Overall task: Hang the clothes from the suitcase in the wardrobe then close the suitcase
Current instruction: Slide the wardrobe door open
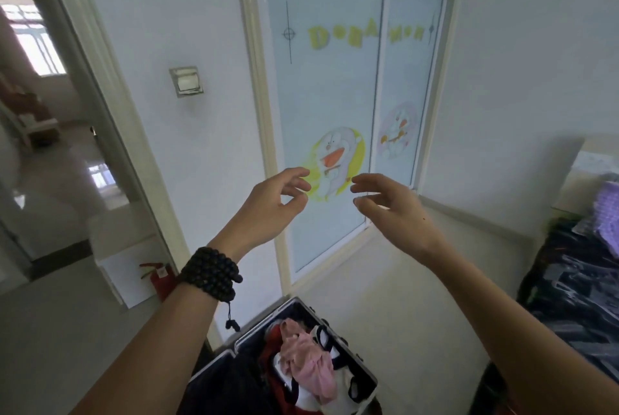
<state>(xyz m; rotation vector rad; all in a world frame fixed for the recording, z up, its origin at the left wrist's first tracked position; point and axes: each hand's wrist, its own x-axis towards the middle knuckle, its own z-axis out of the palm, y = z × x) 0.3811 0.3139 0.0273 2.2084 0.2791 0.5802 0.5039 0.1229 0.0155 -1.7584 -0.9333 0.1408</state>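
Observation:
The wardrobe (328, 106) stands ahead, its two pale blue sliding doors printed with a cartoon and closed. Both my arms reach toward it. My left hand (274, 200), beaded bracelet on the wrist, hovers in front of the left door with fingers loosely curled and nothing in them. My right hand (388, 203) is beside it, fingers relaxed and empty too. Below, the open suitcase (365, 377) lies on the floor with a pink garment (308, 364) on top of red, white and black clothes.
A bed (576, 287) with dark bedding and a purple item stands at the right. An open doorway (50, 146) leads left to another room. A red fire extinguisher (160, 280) stands by the door frame; a light switch (186, 81) is on the wall.

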